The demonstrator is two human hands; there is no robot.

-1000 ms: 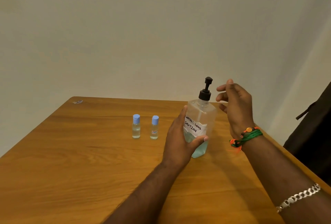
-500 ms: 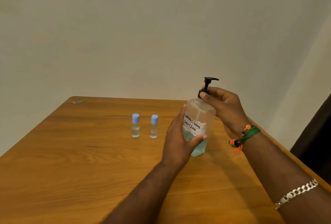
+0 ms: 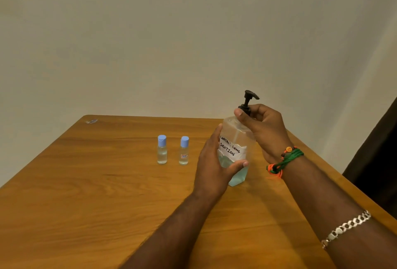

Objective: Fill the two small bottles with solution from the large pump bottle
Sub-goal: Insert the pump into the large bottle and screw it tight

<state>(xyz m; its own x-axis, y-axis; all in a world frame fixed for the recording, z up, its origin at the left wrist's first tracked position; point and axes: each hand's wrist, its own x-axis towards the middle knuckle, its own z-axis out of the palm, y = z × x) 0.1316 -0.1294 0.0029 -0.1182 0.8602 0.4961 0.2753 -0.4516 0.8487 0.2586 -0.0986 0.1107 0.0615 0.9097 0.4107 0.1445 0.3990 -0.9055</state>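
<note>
pump bottle [image 3: 235, 150] upright on table [image 3: 86, 193], left hand [image 3: 214, 167] wrapped round body, right hand [image 3: 263, 127] pinching black pump collar [image 3: 245, 107] above; two small bottles [image 3: 173, 150] capped, well left of both grips.

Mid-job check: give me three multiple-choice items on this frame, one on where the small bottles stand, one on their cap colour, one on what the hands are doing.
1. The two small bottles stand:
A. left of the pump bottle
B. right of it
C. behind it

2. Their caps are:
A. black
B. blue
C. white

3. The right hand:
A. lies flat on the table
B. grips the pump collar
C. holds a small bottle

Answers: 1 A, both stand apart left of the pump bottle. 2 B, both caps are light blue. 3 B, its fingers curl round the black collar while the left hand holds the body.
</note>
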